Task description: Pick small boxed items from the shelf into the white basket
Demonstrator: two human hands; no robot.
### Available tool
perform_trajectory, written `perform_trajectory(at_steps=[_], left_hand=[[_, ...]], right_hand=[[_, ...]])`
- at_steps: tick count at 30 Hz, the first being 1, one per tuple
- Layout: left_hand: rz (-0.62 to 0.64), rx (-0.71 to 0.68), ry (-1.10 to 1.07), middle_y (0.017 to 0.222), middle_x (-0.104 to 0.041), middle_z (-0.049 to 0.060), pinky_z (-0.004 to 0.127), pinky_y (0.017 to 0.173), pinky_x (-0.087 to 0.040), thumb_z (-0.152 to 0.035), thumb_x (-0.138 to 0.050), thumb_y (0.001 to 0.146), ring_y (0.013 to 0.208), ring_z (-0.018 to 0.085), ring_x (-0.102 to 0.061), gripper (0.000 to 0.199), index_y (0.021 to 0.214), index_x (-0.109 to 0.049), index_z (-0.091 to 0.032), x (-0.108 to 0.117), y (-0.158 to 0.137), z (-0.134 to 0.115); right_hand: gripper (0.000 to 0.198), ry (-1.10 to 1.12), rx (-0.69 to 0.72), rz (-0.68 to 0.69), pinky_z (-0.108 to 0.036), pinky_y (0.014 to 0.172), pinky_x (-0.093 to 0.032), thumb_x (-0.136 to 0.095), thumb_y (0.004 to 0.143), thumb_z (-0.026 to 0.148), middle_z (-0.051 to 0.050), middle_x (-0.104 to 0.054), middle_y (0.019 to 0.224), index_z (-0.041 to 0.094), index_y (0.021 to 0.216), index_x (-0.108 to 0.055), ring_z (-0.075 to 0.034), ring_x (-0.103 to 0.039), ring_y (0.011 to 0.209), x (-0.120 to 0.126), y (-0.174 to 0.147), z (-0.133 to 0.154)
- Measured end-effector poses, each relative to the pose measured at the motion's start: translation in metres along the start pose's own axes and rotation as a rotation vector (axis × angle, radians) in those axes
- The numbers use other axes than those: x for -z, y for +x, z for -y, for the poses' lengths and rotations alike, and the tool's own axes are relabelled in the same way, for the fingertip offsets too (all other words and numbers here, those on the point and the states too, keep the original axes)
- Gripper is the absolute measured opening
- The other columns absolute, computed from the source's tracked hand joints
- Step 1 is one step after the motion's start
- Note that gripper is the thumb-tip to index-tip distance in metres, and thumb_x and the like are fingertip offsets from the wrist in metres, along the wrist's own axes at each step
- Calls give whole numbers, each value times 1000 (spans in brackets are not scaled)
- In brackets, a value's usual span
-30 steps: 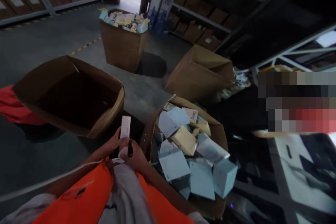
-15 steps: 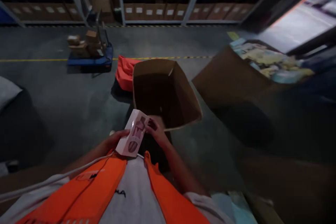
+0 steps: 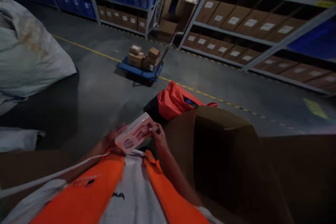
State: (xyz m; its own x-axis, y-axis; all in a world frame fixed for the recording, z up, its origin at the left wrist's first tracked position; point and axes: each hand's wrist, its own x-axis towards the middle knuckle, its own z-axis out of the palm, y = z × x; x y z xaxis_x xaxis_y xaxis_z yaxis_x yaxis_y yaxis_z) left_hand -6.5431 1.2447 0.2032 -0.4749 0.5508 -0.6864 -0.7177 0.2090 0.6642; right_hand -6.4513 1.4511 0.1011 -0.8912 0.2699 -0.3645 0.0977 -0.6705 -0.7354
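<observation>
Box [image 3: 136, 133], small and pale pink with a printed window panel, is held between both hands just above the orange vest [image 3: 86, 196]. Left hand [image 3: 113, 140] is closed on its near lower end; right hand [image 3: 158, 136] is clamped on the far upper end, fingers curled over the edge. Box is tilted, printed face up.

Change since a second ago: view has been swung left, away from the carton of pale blue packs, which is no longer in frame. Box was held end-on and upright then; half a second ago it had been turned face up, and that grip is kept now. Judged: item is picked and being looked over, not yet put down.

Open brown carton [image 3: 223, 154] sits just to the right of the hands, interior dark, contents not discernible. Red bag [image 3: 178, 99] lies on the floor beyond it. Blue trolley [image 3: 140, 70] with small cartons stands further off, near the yellow line. Large white sack [image 3: 28, 49] at left.
</observation>
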Motion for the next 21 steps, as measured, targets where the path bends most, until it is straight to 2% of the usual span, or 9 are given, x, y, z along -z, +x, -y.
perform_trajectory(at_steps=[4,7,9,11,14,18,21], left_hand=[[-158,-119,-179,118,-78,18,54,102,-56,-78,-76,73,123,41,-69,80,122,-72,-15,69,17,-50],[-387,-289,-189,122,-78,17,51,97,-58,-66,-91,62,118,39,-71,85,127,-69,-16,119,52,-82],[-541,-371,-116,119,-79,15,45,96,-59,-54,-97,60,112,36,-73,81,125,-70,-15,152,80,-115],[-665,-428,-49,109,-80,14,41,94,-58,-47,-98,60,105,33,-74,72,117,-73,-13,185,106,-161],[-743,-460,14,102,-80,13,39,89,-57,-40,-100,56,100,33,-74,69,113,-74,-11,228,135,-243],[-772,-473,131,108,-80,15,40,88,-57,-44,-99,55,102,35,-73,77,119,-71,-12,274,165,-341],[-788,-573,119,121,-77,16,41,96,-55,-43,-95,64,112,36,-70,73,126,-70,-14,310,187,-396]], right_hand=[[57,51,-140,14,-26,67,-55,-88,63,49,0,-68,89,23,103,-58,-15,-64,76,-62,89,5],[54,22,-228,53,-27,66,-56,-87,63,50,-1,-68,89,23,98,-57,-16,-65,77,-103,168,0],[56,-57,-313,168,-28,65,-56,-88,61,51,-1,-70,89,21,98,-58,-17,-65,78,-130,225,-3],[59,-145,-391,337,-28,68,-56,-91,59,50,-3,-73,92,20,100,-61,-18,-67,80,-156,286,-1],[64,-241,-424,550,-30,75,-55,-93,60,51,-6,-76,103,19,108,-65,-22,-71,92,-196,387,17],[85,-407,-300,704,-33,75,-53,-95,54,53,-2,-75,92,23,126,-60,-24,-72,85,-269,533,67],[76,-621,-244,1001,-35,77,-52,-94,59,51,-2,-76,83,24,122,-61,-24,-72,79,-337,624,105]])
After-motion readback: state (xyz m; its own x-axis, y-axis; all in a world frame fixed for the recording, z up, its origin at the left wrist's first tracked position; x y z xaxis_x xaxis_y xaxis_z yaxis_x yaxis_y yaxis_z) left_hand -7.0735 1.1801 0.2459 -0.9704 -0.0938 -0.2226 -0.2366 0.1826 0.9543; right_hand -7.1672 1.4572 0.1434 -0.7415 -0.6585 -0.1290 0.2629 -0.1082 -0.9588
